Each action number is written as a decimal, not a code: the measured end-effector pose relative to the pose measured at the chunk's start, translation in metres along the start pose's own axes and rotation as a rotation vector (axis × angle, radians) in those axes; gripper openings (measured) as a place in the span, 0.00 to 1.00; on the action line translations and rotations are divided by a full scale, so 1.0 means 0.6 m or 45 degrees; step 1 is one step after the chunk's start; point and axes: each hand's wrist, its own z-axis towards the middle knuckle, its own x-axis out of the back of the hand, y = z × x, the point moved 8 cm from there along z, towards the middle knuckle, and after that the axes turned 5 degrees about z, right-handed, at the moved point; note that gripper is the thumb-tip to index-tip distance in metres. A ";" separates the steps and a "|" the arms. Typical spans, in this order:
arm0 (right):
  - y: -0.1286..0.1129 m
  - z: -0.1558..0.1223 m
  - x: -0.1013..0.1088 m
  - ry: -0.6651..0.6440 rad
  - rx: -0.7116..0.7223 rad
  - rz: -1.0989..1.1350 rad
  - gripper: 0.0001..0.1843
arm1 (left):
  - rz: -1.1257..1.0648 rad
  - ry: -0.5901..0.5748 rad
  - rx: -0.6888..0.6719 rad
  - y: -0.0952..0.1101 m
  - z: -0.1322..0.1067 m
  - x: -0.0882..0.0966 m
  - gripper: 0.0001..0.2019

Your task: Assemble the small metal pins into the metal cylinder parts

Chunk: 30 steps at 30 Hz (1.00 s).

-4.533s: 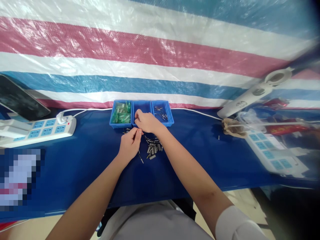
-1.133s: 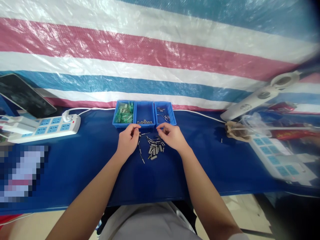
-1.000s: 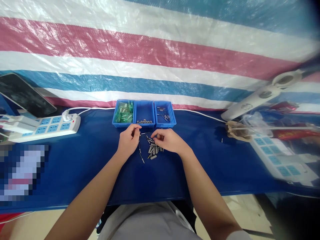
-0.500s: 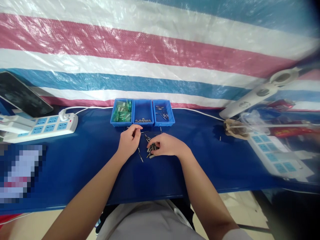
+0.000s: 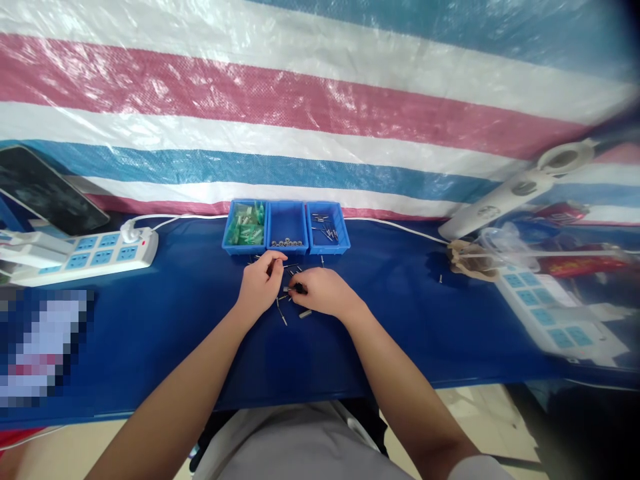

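My left hand rests on the blue table with its fingers curled together; what they hold, if anything, is hidden. By its fingertips is a thin metal rivet, and I cannot tell whether they touch it. My right hand is closed just to the right, fingers bent around a small dark piece too small to make out. Loose rivets lie between and below the hands. A short grey cylindrical piece lies below my right fingers.
Behind the hands stand three blue bins: green-and-clear packets in the left bin, small round metal parts in the middle bin, rivets in the right bin. Power strips and a phone are leftward. A lone rivet lies right.
My right hand has shifted slightly left and its fingers have closed around a dark piece. The grey cylindrical piece now lies uncovered below it. My left hand has barely moved.
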 end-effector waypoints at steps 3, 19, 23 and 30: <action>-0.006 0.004 -0.003 0.045 -0.017 -0.066 0.05 | -0.003 0.001 0.009 -0.002 0.001 -0.001 0.12; 0.056 0.003 0.030 0.693 -0.165 0.828 0.11 | -0.058 -0.061 -0.023 0.007 -0.003 -0.009 0.11; 0.058 0.008 0.022 0.669 -0.144 0.900 0.11 | -0.152 -0.108 -0.032 0.009 -0.005 -0.014 0.16; 0.051 0.010 0.020 0.652 -0.091 0.906 0.10 | -0.162 -0.103 -0.025 0.004 -0.004 -0.014 0.14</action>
